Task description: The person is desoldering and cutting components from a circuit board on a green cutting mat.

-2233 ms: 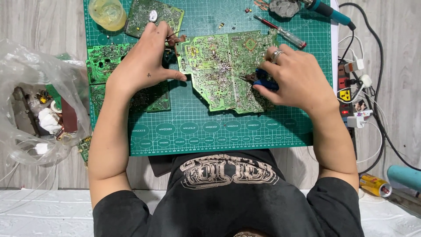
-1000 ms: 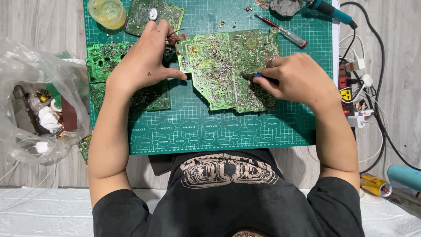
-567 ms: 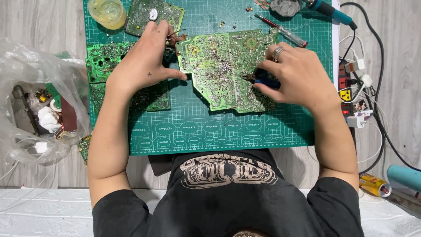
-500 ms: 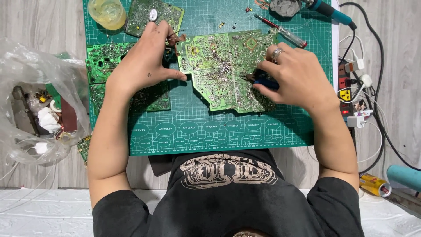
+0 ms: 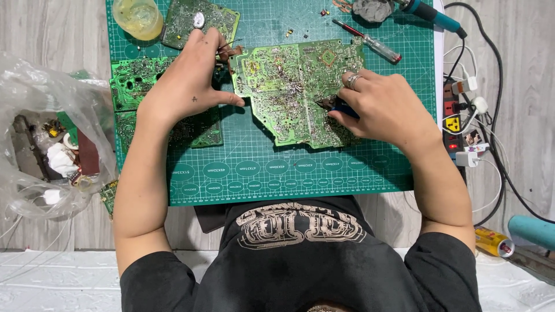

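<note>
From the head view, the large green circuit board [image 5: 298,92] lies solder side up on the green cutting mat [image 5: 272,167], which covers the middle of the grey wooden table [image 5: 46,34]. The left hand [image 5: 188,84] lies flat and spread, thumb tip against the board's left edge, holding nothing but bracing it; smaller boards [image 5: 136,84] lie under and beside that hand. The right hand [image 5: 384,107] is curled closed around blue-handled pliers [image 5: 338,107], whose dark tips touch the board near its right side. The step in hand looks like working a component or lead at that spot. The next move seems to call for a steady brace from the left and a small, controlled pull or twist from the right. A screwdriver [image 5: 367,41] and soldering iron [image 5: 430,13] lie at the mat's far edge, untouched.
</note>
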